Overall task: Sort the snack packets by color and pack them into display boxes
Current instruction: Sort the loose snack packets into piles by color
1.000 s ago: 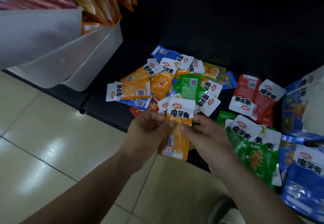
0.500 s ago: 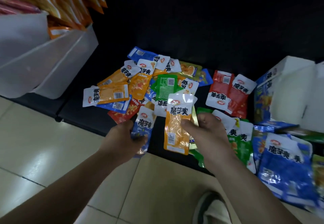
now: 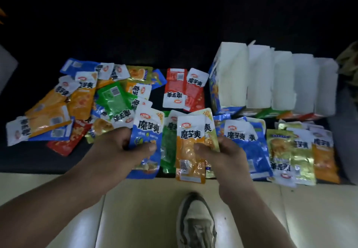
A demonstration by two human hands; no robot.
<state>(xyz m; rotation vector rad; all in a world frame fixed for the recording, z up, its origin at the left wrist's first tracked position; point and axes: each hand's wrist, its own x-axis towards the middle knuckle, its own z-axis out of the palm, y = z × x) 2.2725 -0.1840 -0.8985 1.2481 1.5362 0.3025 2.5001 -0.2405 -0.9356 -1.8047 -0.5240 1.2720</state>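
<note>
the biggest risk sits in the right hand (image 3: 226, 156): it pinches an orange packet (image 3: 190, 145) with a gold-green packet (image 3: 210, 131) fanned behind it, so both colours could land on one stack. the film looks glossy, and both held bundles hang over the front edge of the dark worktop (image 3: 38, 160), so a loose pinch could likely drop one to the floor (image 3: 135, 218). the blue stack (image 3: 246, 141) lies beyond the right hand, so the left would have to cross over. the left hand (image 3: 124, 150) curls round the lower part of a blue packet (image 3: 148, 129), thumb across its front. the white display boxes (image 3: 251, 81) stand far right, well apart from the mixed pile (image 3: 87, 102).
</note>
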